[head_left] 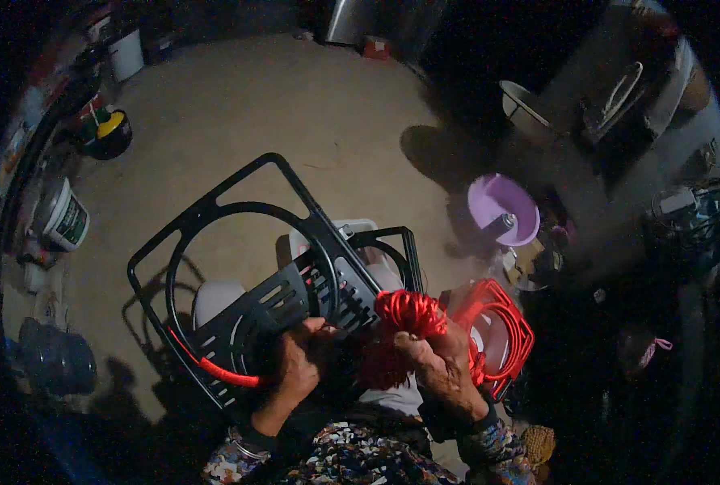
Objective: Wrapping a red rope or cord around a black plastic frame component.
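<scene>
A black metal frame (239, 174), with a round ring inside its outer bars and a slotted panel (279, 299), lies tilted before me. Red cord is wound tightly around the lower left of the ring (231, 375). My left hand (297, 368) is closed at the end of that winding, on the frame; its fingertips are partly lost in shadow. In my right hand (441, 364), a thick bundle of red cord (412, 314) is gripped, thumb on top. Another black frame (530, 339) to the right carries more red cord (501, 311).
A purple basin (489, 194) with a can-like object (502, 225) inside stands at right. White tubs show behind the frames. On the left are a white bucket (69, 218), a dark pot with something yellow (111, 129), and a large bluish bottle (57, 356).
</scene>
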Demonstrator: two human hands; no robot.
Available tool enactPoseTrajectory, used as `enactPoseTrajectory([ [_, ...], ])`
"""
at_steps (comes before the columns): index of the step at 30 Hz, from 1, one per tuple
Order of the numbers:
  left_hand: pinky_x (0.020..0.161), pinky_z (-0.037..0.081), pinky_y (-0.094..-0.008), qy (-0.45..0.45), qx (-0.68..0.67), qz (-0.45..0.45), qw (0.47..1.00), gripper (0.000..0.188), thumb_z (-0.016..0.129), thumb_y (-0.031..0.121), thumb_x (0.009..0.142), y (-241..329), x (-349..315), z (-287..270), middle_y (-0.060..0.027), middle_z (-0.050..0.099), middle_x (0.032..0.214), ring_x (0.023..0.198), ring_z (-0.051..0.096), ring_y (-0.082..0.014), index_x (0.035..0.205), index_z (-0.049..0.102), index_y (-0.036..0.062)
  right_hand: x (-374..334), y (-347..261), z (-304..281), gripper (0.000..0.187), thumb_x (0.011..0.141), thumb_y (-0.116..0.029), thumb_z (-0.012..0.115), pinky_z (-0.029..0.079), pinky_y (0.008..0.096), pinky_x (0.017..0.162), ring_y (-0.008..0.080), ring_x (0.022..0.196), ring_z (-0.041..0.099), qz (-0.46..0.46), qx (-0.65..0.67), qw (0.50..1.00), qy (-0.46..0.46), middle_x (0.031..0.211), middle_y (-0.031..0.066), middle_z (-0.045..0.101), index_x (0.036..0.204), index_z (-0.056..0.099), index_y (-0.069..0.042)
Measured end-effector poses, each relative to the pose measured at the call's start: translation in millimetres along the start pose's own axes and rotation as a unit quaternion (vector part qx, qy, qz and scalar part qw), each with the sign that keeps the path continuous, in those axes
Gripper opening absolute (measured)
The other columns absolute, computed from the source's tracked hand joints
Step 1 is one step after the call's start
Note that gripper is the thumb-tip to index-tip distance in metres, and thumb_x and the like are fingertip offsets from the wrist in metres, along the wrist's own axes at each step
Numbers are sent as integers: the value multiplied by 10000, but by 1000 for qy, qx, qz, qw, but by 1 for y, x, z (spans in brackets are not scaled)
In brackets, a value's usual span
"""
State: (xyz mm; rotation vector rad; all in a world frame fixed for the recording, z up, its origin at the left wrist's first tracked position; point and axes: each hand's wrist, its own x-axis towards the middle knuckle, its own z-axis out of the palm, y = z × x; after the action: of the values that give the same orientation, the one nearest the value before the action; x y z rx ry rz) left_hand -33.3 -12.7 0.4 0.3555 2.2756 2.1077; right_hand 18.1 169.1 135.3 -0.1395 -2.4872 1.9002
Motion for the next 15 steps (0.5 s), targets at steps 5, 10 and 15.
enactPoseTrajectory([
  [5, 538, 364, -288, 24, 4, 14, 1000, 267, 560, 221, 914, 7, 12, 2, -56, 455, 594, 559, 427, -127, 781, 578, -9, -21, 29, -18, 301, 886, -185, 622, 483, 271, 754, 130, 828, 595, 0, 50, 993, 105, 954, 28, 646, 1137, 610, -22],
  [10, 604, 377, -223, -62, -13, -196, 979, 242, 592, 233, 910, 22, 17, -9, 93, 529, 722, 661, 436, -35, 796, 640, 25, -26, 59, -22, 329, 895, -257, 632, 466, 239, 714, 84, 793, 565, 95, 92, 979, 156, 922, 5, 628, 1135, 614, -33],
  [15, 517, 305, -270, -19, -45, -89, 995, 320, 617, 246, 883, 13, 15, -1, 23, 374, 591, 585, 351, -65, 724, 540, -21, -25, 72, -22, 344, 889, -345, 633, 424, 234, 618, 72, 705, 525, 188, 127, 960, 165, 822, -13, 606, 1026, 632, -30],
])
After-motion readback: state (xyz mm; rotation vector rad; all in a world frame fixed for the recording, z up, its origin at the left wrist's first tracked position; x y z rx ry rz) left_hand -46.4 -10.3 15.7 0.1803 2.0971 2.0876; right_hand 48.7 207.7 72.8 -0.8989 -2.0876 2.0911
